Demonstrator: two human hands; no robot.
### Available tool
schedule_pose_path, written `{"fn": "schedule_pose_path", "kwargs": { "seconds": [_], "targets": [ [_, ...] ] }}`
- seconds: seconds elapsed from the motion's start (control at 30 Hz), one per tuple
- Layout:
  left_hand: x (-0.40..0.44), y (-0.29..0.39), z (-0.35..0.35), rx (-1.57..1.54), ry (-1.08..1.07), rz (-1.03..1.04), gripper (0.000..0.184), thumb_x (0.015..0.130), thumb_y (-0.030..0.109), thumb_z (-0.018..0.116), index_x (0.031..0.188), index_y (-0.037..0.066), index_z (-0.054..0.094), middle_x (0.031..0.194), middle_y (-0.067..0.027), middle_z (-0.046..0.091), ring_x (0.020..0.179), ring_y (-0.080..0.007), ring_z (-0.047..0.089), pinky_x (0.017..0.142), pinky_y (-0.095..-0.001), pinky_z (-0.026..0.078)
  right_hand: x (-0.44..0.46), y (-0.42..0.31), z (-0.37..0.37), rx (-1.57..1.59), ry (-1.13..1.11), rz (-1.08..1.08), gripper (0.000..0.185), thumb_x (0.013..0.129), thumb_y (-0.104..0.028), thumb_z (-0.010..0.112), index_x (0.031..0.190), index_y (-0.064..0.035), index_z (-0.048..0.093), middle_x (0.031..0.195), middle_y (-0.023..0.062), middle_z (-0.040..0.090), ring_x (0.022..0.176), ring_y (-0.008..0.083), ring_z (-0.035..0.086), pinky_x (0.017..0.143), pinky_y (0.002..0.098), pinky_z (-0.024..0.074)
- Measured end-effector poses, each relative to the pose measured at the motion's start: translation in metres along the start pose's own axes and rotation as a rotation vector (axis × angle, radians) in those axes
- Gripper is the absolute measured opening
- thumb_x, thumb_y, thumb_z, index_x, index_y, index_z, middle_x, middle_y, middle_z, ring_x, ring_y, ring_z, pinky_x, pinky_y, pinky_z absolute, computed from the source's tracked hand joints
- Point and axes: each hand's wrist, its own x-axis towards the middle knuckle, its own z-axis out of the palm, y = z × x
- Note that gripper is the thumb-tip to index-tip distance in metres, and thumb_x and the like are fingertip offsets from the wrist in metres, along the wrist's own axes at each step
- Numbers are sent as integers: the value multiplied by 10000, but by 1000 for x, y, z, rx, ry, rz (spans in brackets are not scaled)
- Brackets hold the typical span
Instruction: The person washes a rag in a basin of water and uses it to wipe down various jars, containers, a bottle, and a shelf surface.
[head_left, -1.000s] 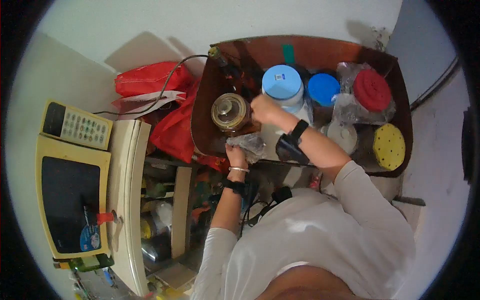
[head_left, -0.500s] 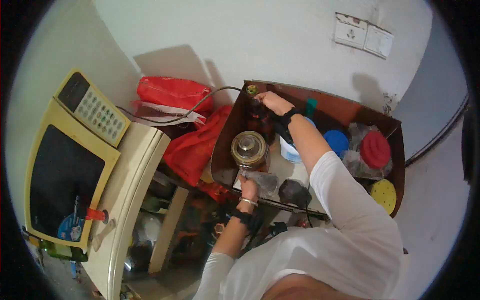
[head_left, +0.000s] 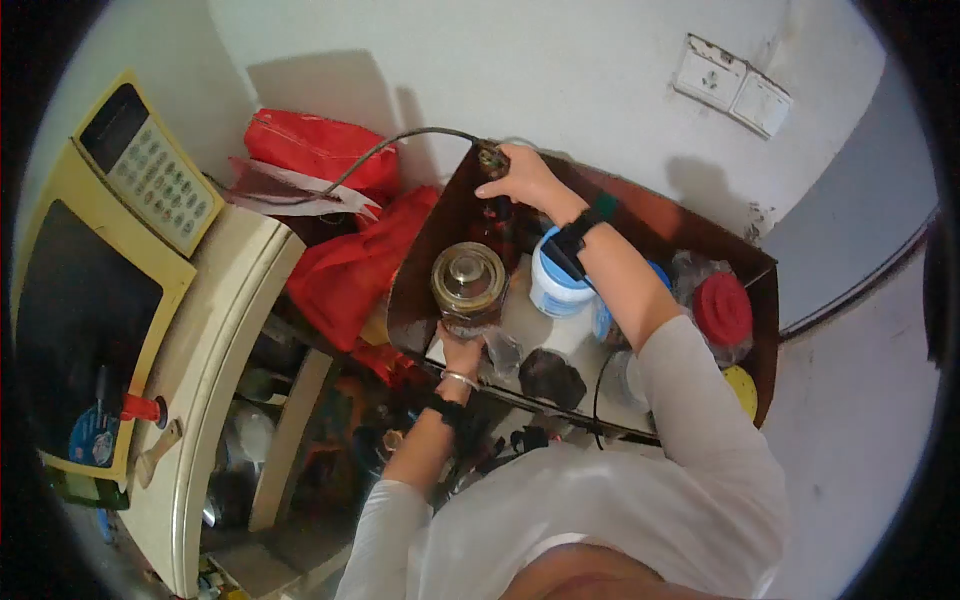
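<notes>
My right hand [head_left: 535, 185] reaches to the back left corner of a brown open box [head_left: 640, 205]. Its thumb and fingers are round the neck of a dark glass bottle [head_left: 492, 160]. My left hand [head_left: 460, 352], with a bracelet at the wrist, grips the near side of a lidded glass jar [head_left: 468, 280]; some of its fingertips are hidden. Clear crumpled plastic [head_left: 503, 352] lies just right of that hand. A white tub with a blue rim [head_left: 560, 285] stands right of the jar, partly behind my right forearm.
The box also holds a dark wrapped lump [head_left: 552, 380], a red round item [head_left: 722, 308] and a yellow one [head_left: 741, 390]. Red bags [head_left: 335, 280] lie to its left. A yellow microwave [head_left: 170, 320] stands on a cream cabinet [head_left: 225, 330]. Wall sockets [head_left: 712, 75] sit above.
My right hand has opened wider round the bottle neck. My left hand has moved from the plastic onto the jar's side. The whole view has shifted, with the box lower left.
</notes>
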Motion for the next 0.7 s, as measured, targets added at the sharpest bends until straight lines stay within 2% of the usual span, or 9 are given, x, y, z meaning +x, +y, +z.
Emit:
{"fn": "schedule_pose_path", "kwargs": {
  "seconds": [0.07,0.1,0.2,0.27,0.33,0.37,0.5,0.57,0.7],
  "targets": [
    [12,-16,-4,-19,-36,93,888,600,-68,629,1278,-27,57,1219,-168,364,1121,-251,392,951,-330,320,2,-11,2,-35,-158,332,341,575,-152,734,802,10,538,664,97,579,510,173,558,511,301,443],
    [24,-33,-8,56,-15,152,868,603,-70,628,1277,-30,81,1213,-172,370,1110,-242,401,936,-322,333,3,-13,4,-87,-138,324,302,588,-143,726,767,9,535,629,81,569,429,174,517,464,309,431],
    [12,-14,0,111,16,155,835,597,-67,629,1258,-30,120,1189,-169,384,1095,-236,411,927,-308,337,5,-1,10,30,-81,271,257,596,-119,713,743,1,541,616,78,564,418,169,505,468,301,434],
    [17,-16,0,170,38,147,816,596,-59,627,1247,-33,136,1177,-169,394,1088,-237,417,922,-297,338,5,5,11,58,-61,265,243,579,-104,710,729,-5,545,636,79,573,489,180,535,531,308,451],
    [19,-16,2,228,65,87,832,593,-42,638,1251,-38,129,1175,-171,410,1077,-237,431,916,-293,344,8,14,13,-6,1,149,239,563,-95,702,730,-15,551,661,78,582,601,191,564,607,324,456],
    [17,-16,4,141,42,149,827,590,-25,650,1244,-37,144,1155,-173,432,1058,-239,451,907,-300,352,12,17,14,-14,-21,144,210,594,-57,681,765,-28,561,651,9,517,576,100,481,459,248,414],
    [32,-35,-2,216,59,280,820,593,1,660,1234,-38,151,1136,-178,452,1046,-255,472,901,-303,361,17,26,12,49,-82,140,203,595,-56,678,761,-34,563,662,5,519,586,101,482,460,246,404],
    [29,-24,0,361,72,243,810,604,25,665,1227,-41,152,1118,-183,469,1040,-275,486,891,-309,371,16,22,11,57,-54,162,228,557,-91,699,716,-22,552,657,68,570,611,177,512,614,302,423],
    [21,-8,4,468,101,177,830,604,55,681,1229,-39,142,1103,-185,485,1031,-286,497,883,-313,379,15,19,9,78,-91,127,222,561,-83,701,708,-16,548,662,68,570,616,177,515,619,303,425]
  ]
}}
